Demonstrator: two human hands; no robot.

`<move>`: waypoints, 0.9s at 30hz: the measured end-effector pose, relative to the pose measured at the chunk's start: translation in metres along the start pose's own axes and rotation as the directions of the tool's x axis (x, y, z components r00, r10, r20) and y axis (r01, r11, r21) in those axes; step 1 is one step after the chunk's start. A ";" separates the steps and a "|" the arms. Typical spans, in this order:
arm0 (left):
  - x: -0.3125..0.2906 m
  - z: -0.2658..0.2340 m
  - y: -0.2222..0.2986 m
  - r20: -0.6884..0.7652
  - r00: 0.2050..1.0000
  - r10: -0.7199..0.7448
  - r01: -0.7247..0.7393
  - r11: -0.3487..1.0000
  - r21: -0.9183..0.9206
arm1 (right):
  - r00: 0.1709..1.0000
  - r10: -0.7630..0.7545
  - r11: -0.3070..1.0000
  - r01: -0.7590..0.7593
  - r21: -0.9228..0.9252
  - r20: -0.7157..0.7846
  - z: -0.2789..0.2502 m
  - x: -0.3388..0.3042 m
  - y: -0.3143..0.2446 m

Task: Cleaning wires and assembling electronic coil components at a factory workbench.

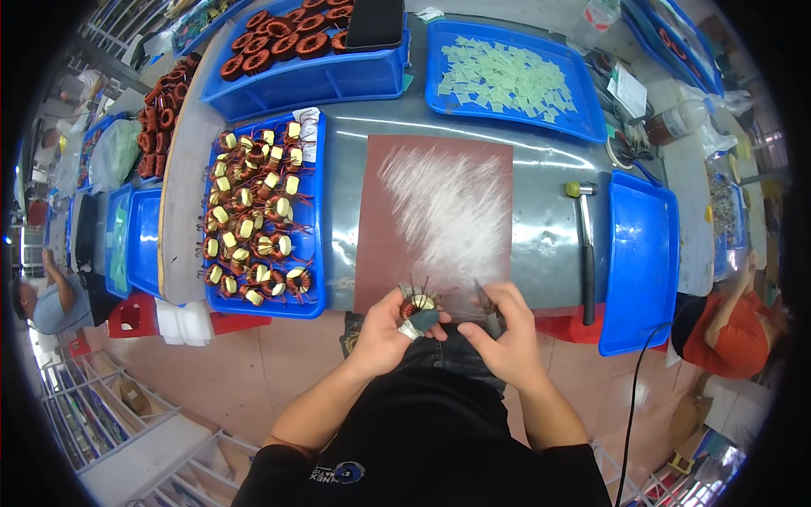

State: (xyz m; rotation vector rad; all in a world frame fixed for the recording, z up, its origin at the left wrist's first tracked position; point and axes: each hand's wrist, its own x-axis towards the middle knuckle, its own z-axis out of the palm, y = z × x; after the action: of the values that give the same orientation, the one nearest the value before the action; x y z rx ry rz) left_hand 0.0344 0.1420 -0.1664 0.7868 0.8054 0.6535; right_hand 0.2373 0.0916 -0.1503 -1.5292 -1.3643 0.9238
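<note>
My left hand [378, 340] is closed around a wound toroid coil [417, 306] with copper-coloured windings and wire ends pointing up. A dark grey-green piece [424, 320] lies against the coil, and something white shows by the fingers. To its right, my right hand [515, 342] grips a thin dark pointed tool [485, 301]; its exact kind is unclear. Both hands are at the near edge of a reddish-brown sheet [384, 245], whose surface is scuffed white. Left of the sheet, a blue tray [311, 190] holds many similar coils with pale yellow blocks.
A hammer [587, 245] lies right of the sheet, beside a blue tray [642, 262]. At the back stand a blue bin [312, 84] of copper coils with a black phone [375, 24] on it, and a blue tray [435, 68] of pale green pieces. Other people sit at both sides.
</note>
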 end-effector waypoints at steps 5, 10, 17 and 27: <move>-0.001 0.006 -0.004 0.047 0.999 0.007 -0.009 0.998 0.055 | 0.998 0.055 0.988 -0.050 0.149 -0.026 0.016 0.008 -0.008; -0.001 -0.001 -0.009 0.110 0.994 -0.005 0.004 1.000 0.009 | 0.956 0.270 0.767 -0.285 0.575 0.114 0.021 0.008 -0.022; -0.001 0.003 -0.010 0.162 0.986 0.032 -0.028 0.999 -0.025 | 0.918 0.335 0.552 -0.375 0.745 0.213 0.021 0.011 -0.010; -0.004 -0.004 0.001 0.091 0.996 0.013 -0.020 0.998 0.068 | 0.967 0.126 0.965 -0.171 0.198 0.222 -0.018 -0.012 0.000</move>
State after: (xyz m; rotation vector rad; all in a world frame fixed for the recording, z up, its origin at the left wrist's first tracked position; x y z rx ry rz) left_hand 0.0289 0.1412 -0.1660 0.8803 0.7426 0.6030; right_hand 0.2523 0.0775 -0.1445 -1.4126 -1.2556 1.3142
